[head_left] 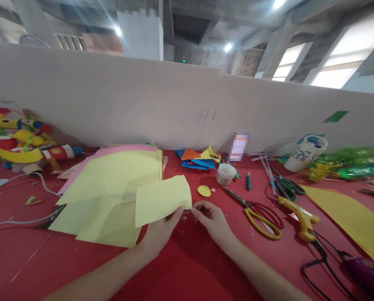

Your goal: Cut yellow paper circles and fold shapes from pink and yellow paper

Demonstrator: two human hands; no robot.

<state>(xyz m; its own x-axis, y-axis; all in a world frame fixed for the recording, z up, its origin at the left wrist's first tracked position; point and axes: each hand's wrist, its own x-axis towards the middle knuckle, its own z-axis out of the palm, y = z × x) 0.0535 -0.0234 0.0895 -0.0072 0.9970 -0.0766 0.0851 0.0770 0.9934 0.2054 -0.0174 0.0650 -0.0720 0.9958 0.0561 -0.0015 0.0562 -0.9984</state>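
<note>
A pale yellow sheet of paper (163,200) is held up over the red table, its right end curving. My left hand (166,223) grips its lower edge, thumb on top and fingers underneath. At the sheet's lower right corner, my right hand (209,215) pinches the edge between thumb and forefinger. Behind the sheet lies a stack of larger pale yellow sheets (108,175), with pink paper (137,148) under it. A small yellow paper disc (204,191) rests just beyond my right hand. Scissors with red and yellow handles (256,213) lie open to the right.
A yellow glue gun (300,217) with a black cord lies at right, near orange-yellow paper (347,217). A small white tub (226,174) and colored scraps (199,159) sit at the back. Paper-and-cup crafts (17,140) stand far left; a white partition (143,100) rises behind.
</note>
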